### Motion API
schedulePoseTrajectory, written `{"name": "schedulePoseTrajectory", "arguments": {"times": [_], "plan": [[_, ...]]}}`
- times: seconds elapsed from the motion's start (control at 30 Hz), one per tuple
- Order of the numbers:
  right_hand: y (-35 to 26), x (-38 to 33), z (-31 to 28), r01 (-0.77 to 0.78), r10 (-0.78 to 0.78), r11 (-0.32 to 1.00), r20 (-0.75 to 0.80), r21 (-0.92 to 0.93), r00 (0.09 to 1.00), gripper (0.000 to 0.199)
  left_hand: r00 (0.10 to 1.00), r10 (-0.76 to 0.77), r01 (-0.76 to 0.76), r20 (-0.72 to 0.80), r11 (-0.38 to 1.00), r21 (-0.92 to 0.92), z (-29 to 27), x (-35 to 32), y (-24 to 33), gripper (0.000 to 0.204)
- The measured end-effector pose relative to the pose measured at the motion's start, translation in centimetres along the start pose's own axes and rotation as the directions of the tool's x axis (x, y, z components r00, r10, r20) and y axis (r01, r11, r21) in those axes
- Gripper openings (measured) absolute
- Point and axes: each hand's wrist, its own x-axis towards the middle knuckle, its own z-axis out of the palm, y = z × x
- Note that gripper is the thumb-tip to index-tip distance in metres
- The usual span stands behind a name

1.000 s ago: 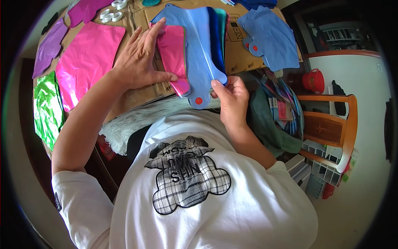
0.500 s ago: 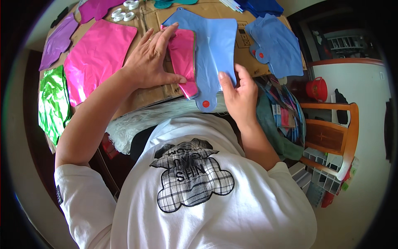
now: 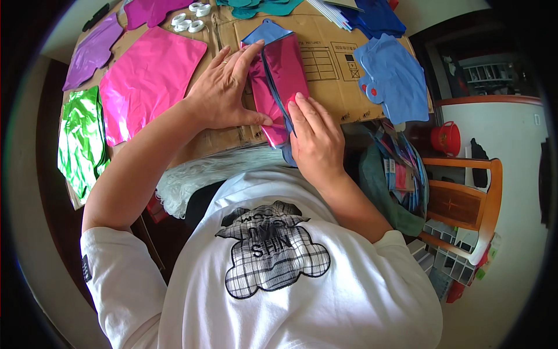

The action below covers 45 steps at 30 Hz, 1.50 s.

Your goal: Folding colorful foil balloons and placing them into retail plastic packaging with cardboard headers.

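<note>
A flat foil balloon [image 3: 290, 61], pink outside and blue inside, lies folded lengthwise on the cardboard. Its two sides meet along a dark slanting line. A blue corner shows at its far end, and a blue tab pokes out at the near end, partly behind my right hand. My left hand [image 3: 224, 87] rests on its left side, fingers and thumb spread and pressing down. Across the right flap lies my right hand [image 3: 318, 136], fingers stretched and flat near the meeting line; its thumb is hidden.
A larger pink foil sheet [image 3: 154, 75], shiny green foil [image 3: 81, 136] and purple foil [image 3: 96, 49] lie left. Blue foil balloons [image 3: 401, 78] lie right. Small white rolls [image 3: 187, 23] and white sticks [image 3: 328, 11] are at the back. A wooden chair [image 3: 459, 192] stands right.
My right hand has turned the blue right side of the foil balloon over to the left, so its pink face shows. My left hand stays on the left fold.
</note>
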Motion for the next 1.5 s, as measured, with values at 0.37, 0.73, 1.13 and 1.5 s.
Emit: {"name": "schedulePoseTrajectory", "arguments": {"times": [0.37,0.73,1.13,1.5], "plan": [[0.5,0.2,0.2,0.037,-0.038,0.999,0.033,0.008,0.999,0.028,0.999,0.033,-0.033,-0.006,0.997,-0.068,-0.4,0.4,-0.1,0.119],[0.9,1.0,-1.1,0.023,-0.040,0.992,0.134,0.124,0.990,0.028,0.995,0.048,-0.056,0.089,0.995,0.086,0.2,0.1,-0.3,0.104],[8.8,6.4,-0.8,-0.029,-0.160,0.846,0.306,0.532,0.939,0.032,0.989,0.046,-0.074,0.137,0.976,0.203,-0.2,0.3,0.0,0.103],[7.8,7.6,5.8,0.270,-0.304,0.952,0.359,0.141,0.883,0.073,0.996,0.065,-0.074,0.066,0.986,0.146,-0.1,0.0,-0.1,0.104]]}}
